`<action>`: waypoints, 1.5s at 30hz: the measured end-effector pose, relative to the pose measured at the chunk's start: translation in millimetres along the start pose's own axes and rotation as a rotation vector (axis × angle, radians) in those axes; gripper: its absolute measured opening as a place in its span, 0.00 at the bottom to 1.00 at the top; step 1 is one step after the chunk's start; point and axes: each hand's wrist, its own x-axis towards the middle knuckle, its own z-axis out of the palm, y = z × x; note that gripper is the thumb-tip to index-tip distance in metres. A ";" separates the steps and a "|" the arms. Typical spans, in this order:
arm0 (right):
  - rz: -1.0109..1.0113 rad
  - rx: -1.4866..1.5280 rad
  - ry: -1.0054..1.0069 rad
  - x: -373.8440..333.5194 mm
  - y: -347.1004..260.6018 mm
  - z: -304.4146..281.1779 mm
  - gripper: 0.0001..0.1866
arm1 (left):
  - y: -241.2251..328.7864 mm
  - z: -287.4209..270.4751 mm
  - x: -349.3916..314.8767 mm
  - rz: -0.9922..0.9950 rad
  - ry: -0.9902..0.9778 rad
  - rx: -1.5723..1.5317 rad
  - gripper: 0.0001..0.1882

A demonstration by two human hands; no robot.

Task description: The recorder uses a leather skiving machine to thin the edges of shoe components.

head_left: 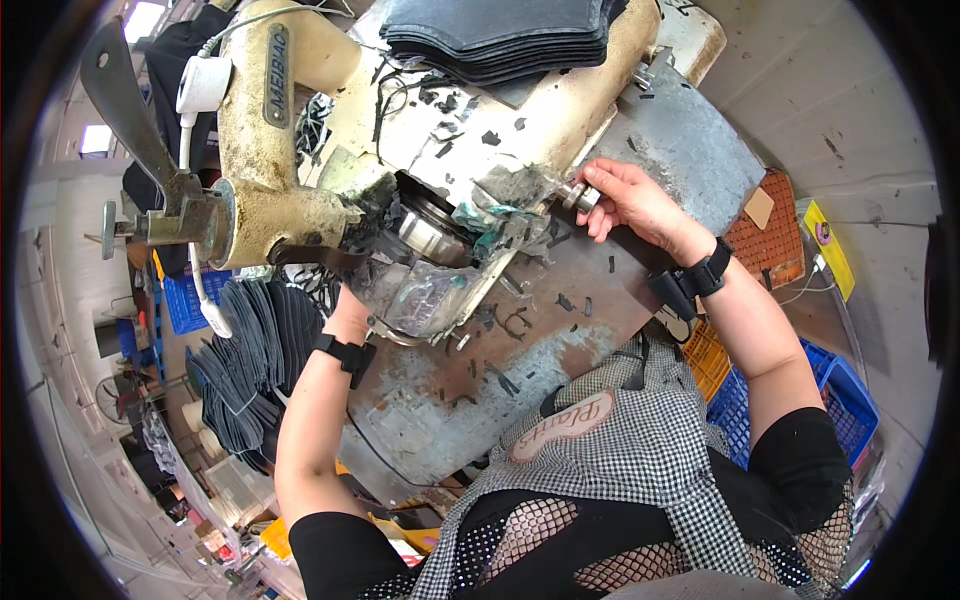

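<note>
A worn cream leather-skiving machine (262,205) with a shiny round metal drum (432,238) stands on the work table. My right hand (632,203) grips a small metal knob (578,197) at the machine's right side, with thumb and fingers closed round it. Crumpled clear plastic (432,298) and greenish scraps cling around the drum. My left hand (350,303) reaches in at the lower left of the machine, beside the plastic. Its fingers are hidden behind the machine parts, so what they touch does not show.
A stack of black sheet pieces (500,38) lies on the machine's far bed. More dark pieces (245,355) are bundled at the left. Black offcuts litter the metal table top (450,400). A long metal lever (128,105) rises at upper left. A blue crate (838,395) stands at right.
</note>
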 end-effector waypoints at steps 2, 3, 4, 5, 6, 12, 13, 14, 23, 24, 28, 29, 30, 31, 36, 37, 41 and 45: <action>-0.007 0.003 -0.005 0.6 0.5 0.8 0.16 | 1.6 -2.8 3.1 -0.001 0.017 -0.011 0.17; -0.002 -0.009 0.007 0.4 -0.7 1.7 0.16 | 3.1 -5.6 -3.4 -0.005 0.031 -0.018 0.17; 0.004 -0.022 0.018 0.4 -1.2 2.3 0.16 | 3.5 -10.6 -2.9 -0.008 0.045 -0.025 0.17; 0.006 -0.025 0.013 -0.1 -0.2 1.8 0.16 | 3.2 -8.1 3.8 -0.012 0.059 -0.031 0.17; 0.005 -0.031 0.022 -0.5 0.9 -0.1 0.16 | 3.6 -10.1 8.3 -0.013 0.073 -0.038 0.17; 0.000 -0.031 0.015 1.4 2.3 0.4 0.17 | 26.5 15.1 21.8 -0.028 0.156 -0.071 0.16; -0.003 -0.027 0.018 1.7 2.5 0.4 0.17 | 28.4 15.5 20.8 -0.030 0.166 -0.076 0.16; -0.002 -0.028 0.016 2.1 3.0 0.0 0.17 | 30.7 16.3 21.5 -0.032 0.177 -0.080 0.16; -0.010 -0.035 0.033 1.8 1.2 2.4 0.18 | 47.6 10.7 14.2 -0.040 0.258 -0.116 0.15; -0.011 -0.031 0.035 1.3 1.9 1.6 0.18 | 50.1 11.2 18.3 -0.041 0.268 -0.120 0.14; -0.017 -0.030 0.034 0.7 2.1 2.8 0.18 | 58.3 10.9 17.9 -0.045 0.306 -0.142 0.14; -0.015 -0.031 0.034 1.2 2.7 3.6 0.18 | 61.8 18.5 26.1 -0.046 0.315 -0.149 0.14; -0.025 -0.027 0.045 0.8 3.5 3.6 0.17 | 62.3 12.0 18.1 -0.044 0.321 -0.153 0.14; -0.035 -0.023 0.055 0.1 4.1 3.5 0.17 | 63.5 11.2 19.0 -0.043 0.327 -0.158 0.14; -0.331 -0.596 0.388 -6.7 7.1 12.6 0.17 | 75.2 13.9 19.2 -0.042 0.375 -0.183 0.13; -0.620 -1.088 0.634 -9.4 8.7 17.2 0.17 | 78.7 17.5 26.3 -0.043 0.386 -0.189 0.13; -0.780 -1.509 0.588 -29.4 2.4 39.5 0.18 | 85.0 17.4 24.7 -0.051 0.434 -0.214 0.12; -0.734 -1.678 0.572 -25.4 10.5 47.5 0.19 | 86.7 3.4 -2.4 -0.050 0.470 -0.234 0.12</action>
